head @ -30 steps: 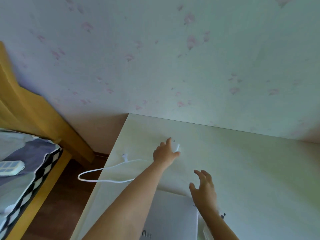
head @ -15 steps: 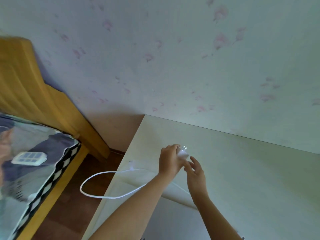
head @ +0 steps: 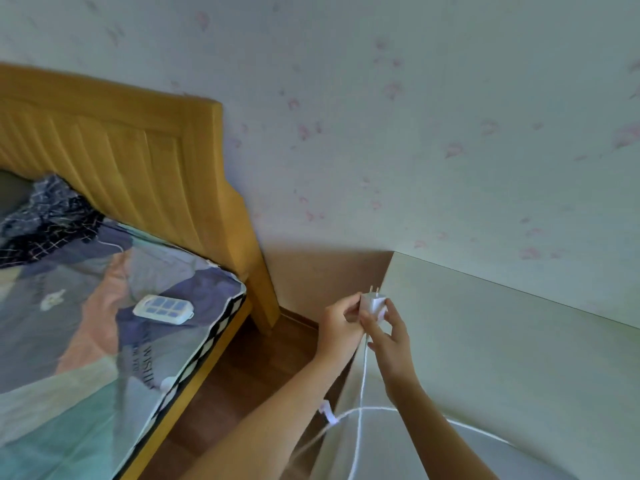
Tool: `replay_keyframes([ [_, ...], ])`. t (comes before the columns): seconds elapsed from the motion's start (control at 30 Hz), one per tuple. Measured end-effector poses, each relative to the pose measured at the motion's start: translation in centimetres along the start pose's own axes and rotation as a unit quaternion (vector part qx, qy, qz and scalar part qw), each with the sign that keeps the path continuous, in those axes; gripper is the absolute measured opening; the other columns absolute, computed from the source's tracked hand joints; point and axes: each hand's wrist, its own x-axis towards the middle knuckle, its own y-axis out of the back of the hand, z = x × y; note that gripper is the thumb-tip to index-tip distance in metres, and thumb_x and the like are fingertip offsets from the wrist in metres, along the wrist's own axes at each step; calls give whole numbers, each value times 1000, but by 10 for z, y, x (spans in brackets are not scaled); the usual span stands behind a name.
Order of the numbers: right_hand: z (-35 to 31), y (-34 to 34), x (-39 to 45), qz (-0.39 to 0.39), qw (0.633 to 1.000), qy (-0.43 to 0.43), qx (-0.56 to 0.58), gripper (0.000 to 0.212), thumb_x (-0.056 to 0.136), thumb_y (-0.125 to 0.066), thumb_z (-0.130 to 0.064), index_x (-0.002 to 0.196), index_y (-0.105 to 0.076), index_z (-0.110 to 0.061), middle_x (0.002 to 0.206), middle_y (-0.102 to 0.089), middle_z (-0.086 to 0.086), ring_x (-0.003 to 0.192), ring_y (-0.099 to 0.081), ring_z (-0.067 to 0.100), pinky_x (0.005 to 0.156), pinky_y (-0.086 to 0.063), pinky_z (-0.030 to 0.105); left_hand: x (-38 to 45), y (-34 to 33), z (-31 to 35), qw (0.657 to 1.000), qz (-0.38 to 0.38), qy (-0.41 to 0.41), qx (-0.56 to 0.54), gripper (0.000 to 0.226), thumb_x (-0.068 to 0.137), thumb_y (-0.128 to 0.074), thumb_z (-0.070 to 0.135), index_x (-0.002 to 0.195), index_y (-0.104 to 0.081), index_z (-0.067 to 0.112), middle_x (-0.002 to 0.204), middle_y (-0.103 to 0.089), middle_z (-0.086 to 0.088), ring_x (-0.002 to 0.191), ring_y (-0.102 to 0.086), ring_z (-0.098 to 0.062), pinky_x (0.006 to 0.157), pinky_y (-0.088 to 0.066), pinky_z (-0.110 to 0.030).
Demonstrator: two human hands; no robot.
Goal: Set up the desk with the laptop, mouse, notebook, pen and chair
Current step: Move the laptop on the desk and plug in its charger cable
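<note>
The plug (head: 373, 304) has lifted off the table (head: 502, 344), both hands (head: 341, 327) (head: 391, 337) closed on it; bedsheet (head: 104, 323) lettering blurred.

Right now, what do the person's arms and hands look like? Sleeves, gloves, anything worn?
Both forearms are bare as far as the frame shows; no sleeve reaches into view. The left hand and right hand wear no gloves, and no rings, watch or wristband can be seen. Fingers look slim with short nails. No markings visible.
</note>
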Motion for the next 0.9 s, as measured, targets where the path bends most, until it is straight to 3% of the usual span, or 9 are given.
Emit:
replay_keyframes([
  [0.13,3,-72,2,-5,1000,5,-17,12,86,-65,-26,97,-65,-20,86,-71,6,83,-68,20,71,-53,26,-1,71,-10,1000,-2,8,-2,36,87,-66,6,120,-66,20,108,-71,8,104,-65,-4,87,-54,-21],
  [0.27,24,-134,5,-5,999,-30,-42,20,87,-65,-23,106,-65,-28,94,-71,-1,90,-67,14,80,-53,29,0,142,-27,999,32,16,10,42,87,-51,-7,119,-68,14,112,-70,2,105,-65,-8,88,-53,-21],
  [0.33,36,-163,9,-11,996,-50,-77,34,83,-69,-21,116,-62,-24,101,-70,-1,94,-66,15,85,-54,34,3,174,-40,997,62,18,34,42,87,-49,-6,118,-69,15,112,-71,4,106,-64,-8,94,-52,-29],
  [0.4,45,-192,16,-23,990,-60,-124,44,81,-71,-18,122,-58,-19,103,-67,-4,91,-64,11,80,-53,30,8,207,-54,991,92,21,97,41,90,-50,-1,121,-66,21,116,-68,10,108,-61,-2,98,-50,-31],
  [0.47,52,-223,23,-47,983,-61,-166,46,79,-71,-14,121,-54,-19,96,-62,-8,84,-60,6,74,-49,25,10,244,-73,973,127,7,194,43,91,-51,6,128,-60,26,125,-62,13,115,-55,2,102,-46,-30],
  [0.57,68,-271,30,-76,975,-50,-204,45,77,-71,-10,117,-53,-22,93,-61,-9,79,-59,6,71,-50,26,15,306,-105,932,146,-18,332,46,94,-55,16,138,-50,24,137,-56,7,124,-50,-8,103,-41,-24],
  [0.63,81,-301,35,-94,968,-39,-228,40,76,-69,-11,112,-55,-24,95,-65,-4,78,-60,7,67,-50,26,19,345,-128,906,151,-22,396,51,91,-60,17,140,-47,20,139,-54,1,127,-49,-16,99,-41,-27],
  [0.8,112,-370,54,-124,945,-8,-304,33,79,-67,-21,111,-60,-25,91,-68,-4,86,-64,20,68,-50,32,43,429,-188,835,86,-26,543,73,78,-71,24,144,-41,16,141,-52,-8,126,-52,-27,91,-51,-42],
  [0.9,135,-412,76,-130,931,-12,-342,32,82,-64,-26,114,-59,-27,94,-69,1,89,-63,24,71,-47,34,69,475,-223,825,21,-10,564,83,71,-73,31,142,-34,17,139,-54,-9,124,-55,-29,87,-53,-46],
])
